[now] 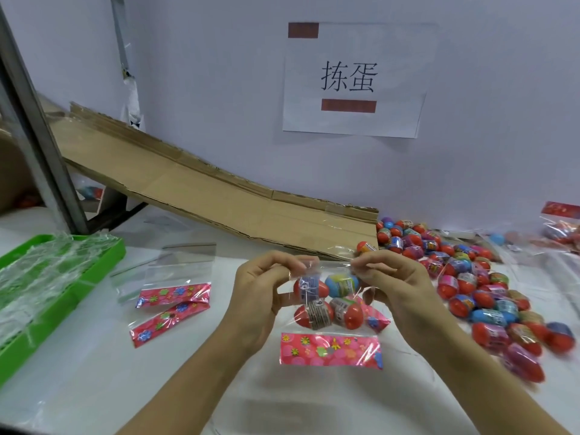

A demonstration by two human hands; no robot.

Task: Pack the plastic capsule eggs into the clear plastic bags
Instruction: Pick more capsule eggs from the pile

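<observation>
I hold a clear plastic bag (pixel 332 271) up over the middle of the table. My left hand (pixel 263 290) pinches its top left edge and my right hand (pixel 395 287) pinches its top right edge. Several capsule eggs (pixel 326 304) sit inside it, red ones and a blue-yellow one. A pink flowered header card (pixel 329 350) hangs at the bag's lower end. A heap of loose capsule eggs (pixel 464 277) covers the table to the right of my right hand.
Two empty bags with pink headers (pixel 172 301) lie left of my hands. A green tray (pixel 40 277) of clear bags stands at the far left. A cardboard ramp (pixel 219 199) slopes down behind. Packed bags (pixel 561 227) lie far right. A paper sign (pixel 351 80) hangs on the wall.
</observation>
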